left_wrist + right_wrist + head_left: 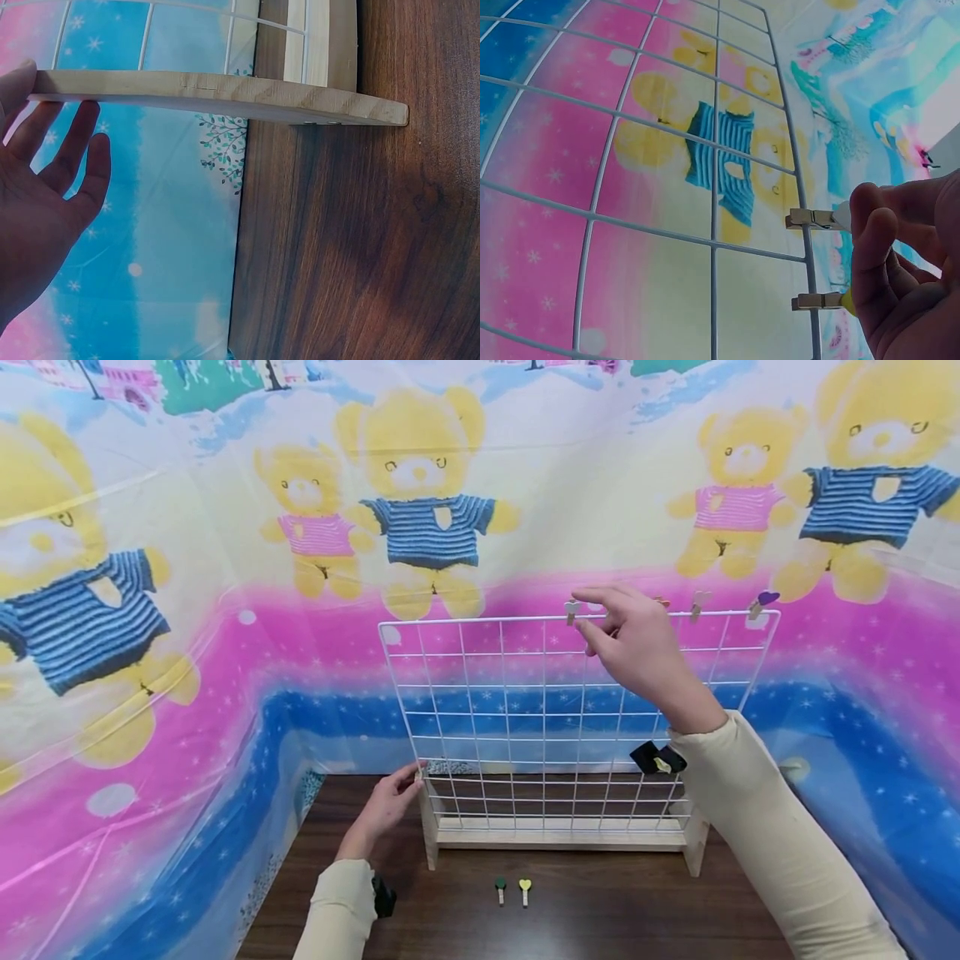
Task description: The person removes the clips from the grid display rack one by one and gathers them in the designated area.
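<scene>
A white wire grid [525, 718] stands upright in a wooden stand [562, 837] on a dark brown table [600, 910]. My right hand [600, 622] is up at the grid's top wire and pinches a small wooden clip [572, 610] that sits on that wire. In the right wrist view the hand [885, 255] holds that clip [810, 219], and a second clip [814, 301] sits just below it on the same wire. My left hand [390, 802] touches the stand's left post [429, 827] with straight fingers [71, 150] beside the post [217, 94].
Two more clips [761, 603] hang further right on the top wire. A green clip [500, 887] and a yellow heart clip [525, 887] lie on the table in front of the stand. A teddy-bear patterned sheet [420, 527] walls in the table.
</scene>
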The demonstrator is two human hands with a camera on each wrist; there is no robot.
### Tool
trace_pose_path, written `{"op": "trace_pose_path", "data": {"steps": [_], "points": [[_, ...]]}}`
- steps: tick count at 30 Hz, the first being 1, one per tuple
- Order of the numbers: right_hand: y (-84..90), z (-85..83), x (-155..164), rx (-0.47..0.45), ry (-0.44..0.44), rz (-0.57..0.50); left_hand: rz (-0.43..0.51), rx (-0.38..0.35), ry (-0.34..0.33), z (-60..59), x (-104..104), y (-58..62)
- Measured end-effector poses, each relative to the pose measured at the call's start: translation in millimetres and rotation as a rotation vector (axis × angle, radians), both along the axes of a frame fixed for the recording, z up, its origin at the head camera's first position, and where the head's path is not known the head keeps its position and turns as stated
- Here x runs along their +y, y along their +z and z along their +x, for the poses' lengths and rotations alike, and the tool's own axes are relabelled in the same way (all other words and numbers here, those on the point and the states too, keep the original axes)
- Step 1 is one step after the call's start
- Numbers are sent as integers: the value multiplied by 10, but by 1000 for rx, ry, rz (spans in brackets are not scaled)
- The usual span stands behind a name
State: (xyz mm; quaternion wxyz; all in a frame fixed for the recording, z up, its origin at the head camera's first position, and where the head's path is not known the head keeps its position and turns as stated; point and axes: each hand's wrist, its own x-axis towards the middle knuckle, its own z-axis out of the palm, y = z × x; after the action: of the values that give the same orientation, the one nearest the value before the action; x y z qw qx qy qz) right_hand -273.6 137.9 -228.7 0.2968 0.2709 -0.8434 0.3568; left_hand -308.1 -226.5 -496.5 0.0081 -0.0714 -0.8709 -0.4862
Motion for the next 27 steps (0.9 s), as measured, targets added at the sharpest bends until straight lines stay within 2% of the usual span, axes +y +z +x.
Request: {"op": "trace_pose_path", "data": {"steps": [6,21,27], "points": [[18,-56,-30,-67,-17,17,-3,5,2,1,0,-7],[56,-141,-80,-101,-35,50,0,-1,6,-4,13,-6],[57,-157,-96,-137,-70,27,0,4,-1,-2,3,-4]]}}
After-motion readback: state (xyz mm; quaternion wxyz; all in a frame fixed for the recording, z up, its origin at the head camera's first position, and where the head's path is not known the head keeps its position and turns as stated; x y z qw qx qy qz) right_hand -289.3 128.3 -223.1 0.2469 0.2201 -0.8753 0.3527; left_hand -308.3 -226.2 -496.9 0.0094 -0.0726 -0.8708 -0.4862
